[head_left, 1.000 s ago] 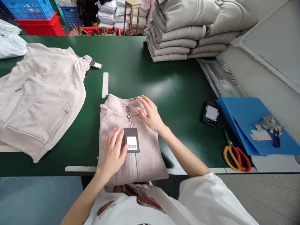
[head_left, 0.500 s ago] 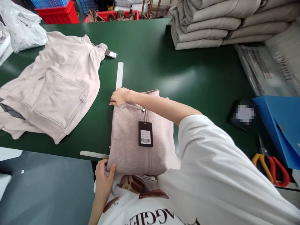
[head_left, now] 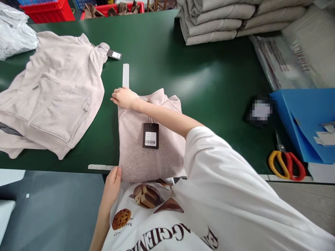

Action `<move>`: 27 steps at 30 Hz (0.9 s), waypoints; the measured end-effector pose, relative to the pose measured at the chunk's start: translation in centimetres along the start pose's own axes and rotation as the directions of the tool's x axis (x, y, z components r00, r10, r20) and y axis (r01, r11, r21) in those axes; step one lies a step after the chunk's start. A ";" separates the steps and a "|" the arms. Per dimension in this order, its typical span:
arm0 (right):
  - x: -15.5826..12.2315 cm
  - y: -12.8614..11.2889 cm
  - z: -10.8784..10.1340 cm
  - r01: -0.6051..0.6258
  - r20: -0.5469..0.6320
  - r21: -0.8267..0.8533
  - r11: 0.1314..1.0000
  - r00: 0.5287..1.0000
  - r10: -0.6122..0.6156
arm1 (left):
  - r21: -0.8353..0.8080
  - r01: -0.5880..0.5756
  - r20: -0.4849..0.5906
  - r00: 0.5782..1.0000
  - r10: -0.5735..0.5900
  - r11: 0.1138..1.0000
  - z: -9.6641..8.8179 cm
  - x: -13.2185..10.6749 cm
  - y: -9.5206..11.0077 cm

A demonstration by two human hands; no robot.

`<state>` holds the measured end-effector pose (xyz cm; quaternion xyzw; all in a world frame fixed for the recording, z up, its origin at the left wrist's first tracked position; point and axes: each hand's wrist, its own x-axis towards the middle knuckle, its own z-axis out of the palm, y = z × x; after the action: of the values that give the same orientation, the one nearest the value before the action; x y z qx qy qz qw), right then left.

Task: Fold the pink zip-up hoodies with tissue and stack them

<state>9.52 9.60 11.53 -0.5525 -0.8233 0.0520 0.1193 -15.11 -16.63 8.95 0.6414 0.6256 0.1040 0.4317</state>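
A folded pale pink zip sweatshirt (head_left: 133,150) lies at the table's front edge, against my body. Its black hang tag (head_left: 150,136) with a barcode label rests on the front. My right arm crosses over the garment, and my right hand (head_left: 125,97) grips its far left corner with bent fingers. At the near left corner my left hand (head_left: 113,179) pinches the edge, thumb on top and the other fingers partly hidden. To the left, a second pale pink sweatshirt (head_left: 52,94) is spread out, with its own tag (head_left: 114,54) by the collar.
White tape strips (head_left: 126,75) mark the green table (head_left: 146,45). Folded grey-beige garments (head_left: 217,24) are stacked at the far right. Scissors (head_left: 286,164), a blue folder (head_left: 309,122) and plastic bags (head_left: 277,59) lie to the right. Red crates (head_left: 49,12) stand beyond the table.
The whole view has shifted. My left hand's fingers have closed in at the near left corner. The collar end of the folded sweatshirt now stands out more beyond my right forearm.
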 end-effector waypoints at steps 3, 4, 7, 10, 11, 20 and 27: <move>-6.1 0.5 -4.6 -0.049 -0.220 0.217 0.975 0.971 0.098 | 0.056 -0.003 0.011 1.000 0.003 0.998 -1.8 1.4 1.4; -9.1 0.8 -5.8 -0.072 -0.274 0.292 0.954 0.949 0.155 | 0.077 -0.024 -0.030 0.999 0.027 0.997 -2.0 1.8 2.0; -19.6 1.4 -7.1 -0.218 -0.343 0.509 0.833 0.836 0.428 | 0.248 -0.178 -0.199 0.953 0.230 0.952 -1.0 1.7 3.4; -29.9 0.8 -3.9 -0.436 -0.196 0.711 0.551 0.630 0.752 | 0.455 -0.292 -0.156 0.904 0.399 0.841 1.3 -0.2 4.1; -32.8 0.3 -2.3 -0.485 -0.122 0.756 0.440 0.556 0.822 | 0.490 -0.308 -0.113 0.905 0.410 0.816 2.0 -0.9 4.2; -40.5 -4.2 3.1 -0.526 0.154 0.840 0.130 0.462 0.874 | 0.671 -0.337 0.017 0.898 0.440 0.660 5.1 -2.1 6.6; -38.5 -2.4 0.9 -0.506 0.235 0.851 0.139 0.606 0.760 | 0.683 -0.315 0.052 0.921 0.387 0.659 5.5 -1.7 7.6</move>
<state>21.05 -26.75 5.81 -0.7081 -0.3364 0.4304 0.4474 -6.30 -19.30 11.47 0.8566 0.5042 -0.0192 0.1080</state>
